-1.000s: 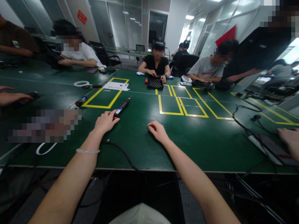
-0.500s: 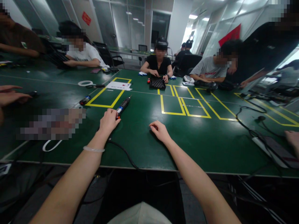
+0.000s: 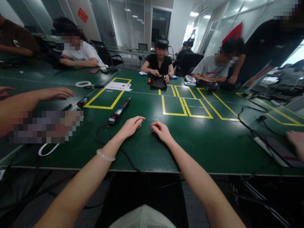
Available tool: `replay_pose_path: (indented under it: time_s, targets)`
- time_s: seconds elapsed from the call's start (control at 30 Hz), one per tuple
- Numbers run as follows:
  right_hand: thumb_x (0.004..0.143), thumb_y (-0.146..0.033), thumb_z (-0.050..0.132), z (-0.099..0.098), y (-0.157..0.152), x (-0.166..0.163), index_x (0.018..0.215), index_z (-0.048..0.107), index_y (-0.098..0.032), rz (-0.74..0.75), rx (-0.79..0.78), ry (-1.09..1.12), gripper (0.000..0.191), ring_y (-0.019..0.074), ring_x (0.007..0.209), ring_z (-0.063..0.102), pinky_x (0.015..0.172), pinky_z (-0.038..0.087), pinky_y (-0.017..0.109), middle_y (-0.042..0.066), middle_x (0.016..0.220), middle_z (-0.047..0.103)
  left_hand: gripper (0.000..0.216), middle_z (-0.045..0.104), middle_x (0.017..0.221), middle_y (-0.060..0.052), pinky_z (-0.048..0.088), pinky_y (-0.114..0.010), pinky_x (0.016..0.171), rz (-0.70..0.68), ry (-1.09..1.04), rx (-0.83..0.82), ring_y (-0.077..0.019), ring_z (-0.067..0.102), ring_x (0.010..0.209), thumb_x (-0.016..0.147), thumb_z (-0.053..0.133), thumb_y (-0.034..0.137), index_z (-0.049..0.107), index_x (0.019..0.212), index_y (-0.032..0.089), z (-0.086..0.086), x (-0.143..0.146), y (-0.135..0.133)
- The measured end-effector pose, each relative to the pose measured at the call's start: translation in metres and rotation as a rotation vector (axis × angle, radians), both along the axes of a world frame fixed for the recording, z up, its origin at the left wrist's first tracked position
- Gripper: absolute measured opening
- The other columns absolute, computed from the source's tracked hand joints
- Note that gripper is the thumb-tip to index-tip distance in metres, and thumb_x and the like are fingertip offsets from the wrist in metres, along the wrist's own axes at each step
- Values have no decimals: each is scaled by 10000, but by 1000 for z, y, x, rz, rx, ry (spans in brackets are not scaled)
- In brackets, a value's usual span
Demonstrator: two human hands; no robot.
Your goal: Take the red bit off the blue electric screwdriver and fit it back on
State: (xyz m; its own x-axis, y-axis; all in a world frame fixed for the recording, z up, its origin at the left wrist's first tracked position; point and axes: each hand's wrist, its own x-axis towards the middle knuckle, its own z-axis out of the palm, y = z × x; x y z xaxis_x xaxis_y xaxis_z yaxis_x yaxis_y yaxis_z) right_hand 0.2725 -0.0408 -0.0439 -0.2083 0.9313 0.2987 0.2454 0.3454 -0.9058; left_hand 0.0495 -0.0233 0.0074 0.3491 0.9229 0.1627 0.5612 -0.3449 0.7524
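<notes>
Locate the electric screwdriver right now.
Head view, left of centre: the electric screwdriver lies on the green table, just ahead-left of the left hand, untouched, tip by a yellow tape rectangle.

Two hands (image 3: 131,126) (image 3: 161,130), one corded electric screwdriver (image 3: 119,111), one black tray (image 3: 158,83), one paper sheet (image 3: 118,86).

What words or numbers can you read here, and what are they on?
None can be read.
Label on the electric screwdriver beside the left hand: too small.
White paper with a red mark: blurred.
Red signs on the wall and the glass: blurred.
Red print on the grey T-shirt: blurred.
</notes>
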Motion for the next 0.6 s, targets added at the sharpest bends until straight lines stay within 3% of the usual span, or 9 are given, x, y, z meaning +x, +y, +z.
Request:
replay_pose_path:
  time_s: [0.13, 0.3, 0.6]
  targets:
    - [886, -415, 612, 1, 2, 1, 958, 645, -185, 111, -111, 123, 243, 154, 721, 632, 722, 510, 292, 18, 799, 686, 590, 516, 680, 37, 407, -260, 614, -191, -175, -192, -132, 499, 634, 940, 456, 488, 501, 1397, 117, -3, 32, -11]
    - [816, -435, 701, 3, 1, 2, 948, 621, -178, 210, -154, 154, 300, 144, 708, 615, 706, 493, 286, 13, 797, 676, 693, 480, 623, 66, 348, -248, 580, -235, -236, -293, -113, 436, 588, 903, 543, 511, 424, 1453, 106, -1, 37, -19]
    - [814, -443, 693, 2, 2, 1, 966, 563, -215, 197, -65, 187, 303, 151, 759, 611, 717, 490, 288, 9, 856, 639, 610, 575, 812, -5, 453, -300, 743, -216, -269, -212, -148, 558, 758, 954, 457, 475, 452, 1440, 107, -21, 34, -10]
